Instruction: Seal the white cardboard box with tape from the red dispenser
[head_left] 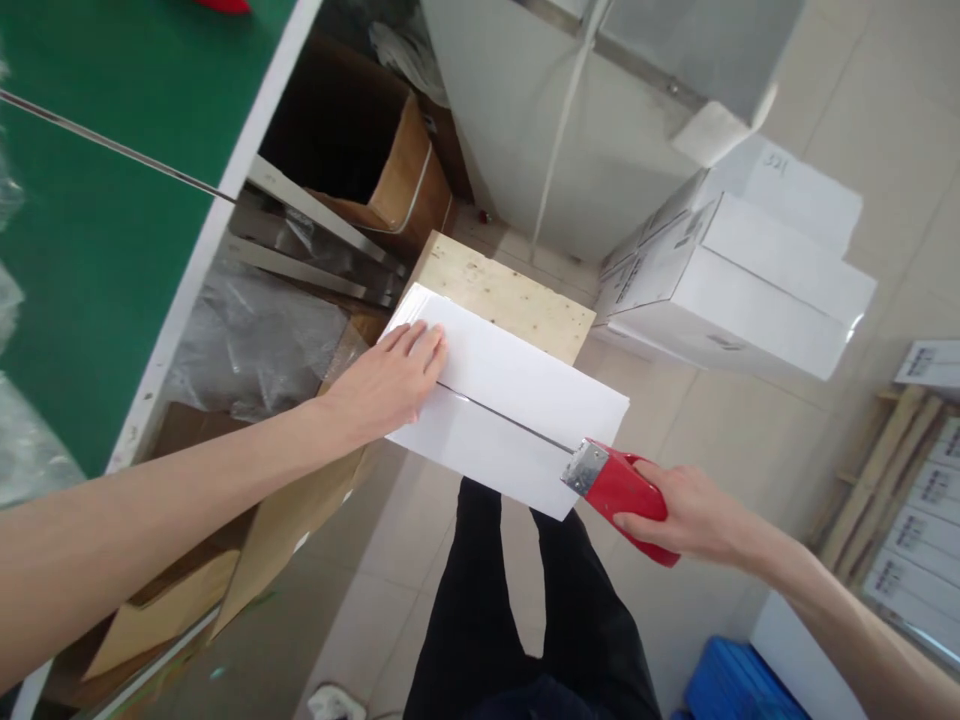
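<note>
A white carton (517,385) with its two top flaps closed lies on a wooden block (504,296) in front of me. My left hand (390,380) presses flat on the carton's left end, fingers across the seam. My right hand (694,512) grips a red tape dispenser (621,486) whose metal blade end touches the carton's right edge at the seam. Black trousers show below the carton.
A green-topped table (90,240) with a white edge runs along the left, with brown cartons (390,180) and plastic film beneath it. Stacked white boxes (742,270) stand at the right. Labelled boxes on a wooden rack (915,540) and a blue crate (739,685) sit at the lower right.
</note>
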